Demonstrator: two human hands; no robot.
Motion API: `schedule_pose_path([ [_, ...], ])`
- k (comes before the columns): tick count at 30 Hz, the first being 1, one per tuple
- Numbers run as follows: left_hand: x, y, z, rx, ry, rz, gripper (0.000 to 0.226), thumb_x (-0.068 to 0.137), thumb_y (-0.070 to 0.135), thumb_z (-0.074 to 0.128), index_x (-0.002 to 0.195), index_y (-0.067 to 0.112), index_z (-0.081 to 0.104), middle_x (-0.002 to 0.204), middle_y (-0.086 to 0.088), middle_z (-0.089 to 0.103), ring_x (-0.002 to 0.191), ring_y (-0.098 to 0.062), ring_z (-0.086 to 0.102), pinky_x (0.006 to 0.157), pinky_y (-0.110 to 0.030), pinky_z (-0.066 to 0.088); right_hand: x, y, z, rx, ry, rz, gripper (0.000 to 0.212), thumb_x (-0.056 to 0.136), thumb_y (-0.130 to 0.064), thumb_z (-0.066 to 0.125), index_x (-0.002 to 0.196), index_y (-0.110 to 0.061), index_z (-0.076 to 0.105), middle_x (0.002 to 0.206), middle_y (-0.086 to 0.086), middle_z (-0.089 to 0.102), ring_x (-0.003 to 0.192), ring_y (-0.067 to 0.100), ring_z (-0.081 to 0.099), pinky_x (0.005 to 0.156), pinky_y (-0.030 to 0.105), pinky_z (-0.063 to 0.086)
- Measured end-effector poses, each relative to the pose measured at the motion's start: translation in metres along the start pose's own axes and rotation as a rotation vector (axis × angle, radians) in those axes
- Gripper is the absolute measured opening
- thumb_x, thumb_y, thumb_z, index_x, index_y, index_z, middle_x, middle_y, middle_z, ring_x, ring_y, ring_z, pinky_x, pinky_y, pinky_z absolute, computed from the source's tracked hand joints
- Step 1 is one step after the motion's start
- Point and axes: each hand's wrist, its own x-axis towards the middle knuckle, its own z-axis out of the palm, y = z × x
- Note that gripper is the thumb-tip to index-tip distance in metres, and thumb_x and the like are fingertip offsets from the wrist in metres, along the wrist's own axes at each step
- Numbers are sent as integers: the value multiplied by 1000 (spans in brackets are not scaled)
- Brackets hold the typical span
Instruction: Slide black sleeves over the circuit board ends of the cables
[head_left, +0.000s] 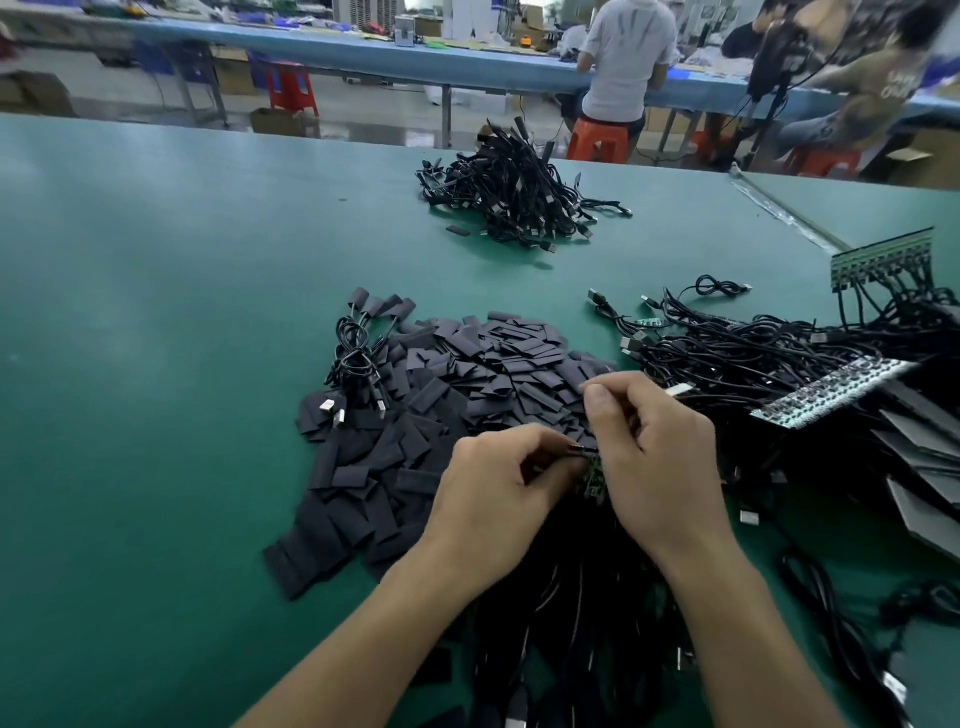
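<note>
Hands are closed on a small green circuit board (595, 481), held low at the near edge of the heap of black sleeves (467, 384). A thin dark piece (581, 450) at the board's top is pinched by the left hand (493, 499); sleeve or cable cannot be told. The board's other edge is gripped by the curled right hand (657, 457). Sleeves are flat, matte, rectangular. Glossy black cables (753, 358) are tangled at right on the smooth green table (156, 312).
</note>
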Motion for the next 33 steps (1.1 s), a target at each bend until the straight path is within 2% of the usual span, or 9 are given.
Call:
schedule_pose_path([
  [2,3,-4,-3,-144,35,-58,4,87,20,77,89,23,77,78,9,75,73,-5,70,70,-27,57,1,4,-4,-21,-111,2,14,92,-28,63,82,-22,71,76,-12,66,78,12,61,74,34,51],
  [3,4,-5,-5,-215,43,-85,4,87,19,77,87,23,76,77,6,75,71,-7,69,69,-26,57,1,6,-6,-8,-161,15,13,91,-30,65,82,-24,73,75,-12,68,78,12,62,73,36,52],
  [7,6,-9,-9,-385,37,-123,4,86,19,78,84,17,75,78,-2,76,73,-12,70,72,-28,58,3,9,-16,196,-341,65,7,86,-33,73,80,-30,75,73,-12,71,67,5,65,64,21,52],
  [10,7,-10,-12,-439,17,-124,5,87,17,77,82,18,75,78,-6,73,72,-14,65,73,-34,56,4,9,-19,332,-443,101,16,77,-41,76,83,-26,74,76,-7,73,70,8,67,67,22,54],
  [14,8,-10,-16,-484,-56,-121,13,88,13,75,80,22,73,74,4,68,71,-7,61,70,-19,51,5,12,-18,412,-539,144,23,74,-41,75,84,-20,71,69,-8,66,64,5,59,62,19,49],
  [19,9,-10,-21,-501,-129,-151,7,90,16,71,84,18,71,77,5,67,75,-8,59,74,-19,51,4,16,-13,484,-577,175,16,79,-34,71,83,-18,72,70,-7,64,66,6,55,63,18,47],
  [23,10,-7,-22,-502,-138,-151,10,92,12,68,84,14,72,73,9,67,71,-3,59,70,-15,49,2,17,-6,591,-575,215,16,81,-31,68,78,-15,72,71,-4,62,68,7,53,65,16,46],
  [29,10,-5,-26,-562,-147,-160,10,91,8,69,82,11,73,72,5,68,70,-4,60,70,-15,50,3,16,-6,693,-631,263,13,84,-25,67,81,-13,72,75,5,59,74,15,51,71,20,46],
  [33,10,-4,-25,-624,-128,-183,10,91,7,67,82,8,72,71,1,69,67,-7,61,66,-18,52,2,12,-6,796,-657,298,13,84,-23,66,81,-11,71,73,5,61,69,15,53,67,23,48],
])
